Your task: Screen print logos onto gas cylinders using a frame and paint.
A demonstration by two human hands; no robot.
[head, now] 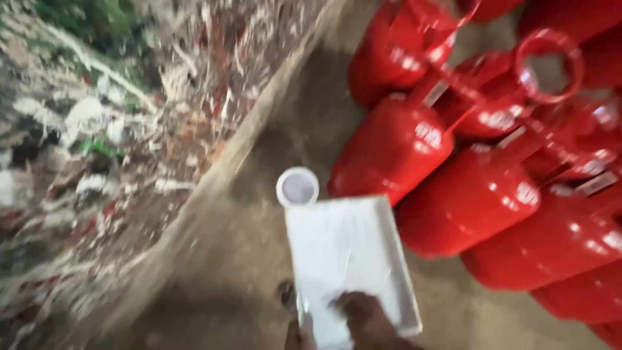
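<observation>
Head view, overall: the frame is smearing with motion; edges are soft throughout.
Hand: one hand (366,321) is showing at the near edge, centre; which hand it is I cannot tell, and no second hand is coming into view.
Hand state: thumb is pressing on top of the near end of a white rectangular tray (350,259), fingers seemingly curling under it, so it is gripping the tray by its near edge.
Tray position: it is being held out level above the concrete floor (259,214), its long side running away from the person, its far end close to the cylinders.
White cup: a small round white cup (297,187) is sitting at the tray's far left corner; touching it or just beyond it, the blur is hiding.
Right side: red gas cylinders (466,194) are lying tilted and packed together, ring handles pointing far and right.
Left side: a littered strip of ground (97,149) is running beyond a raised kerb.
Step in hand, as I judge: carrying the tray one-handed beside the cylinders.
Next move calls for: keeping the tray level and steady, and clearing the nearest cylinder.
</observation>
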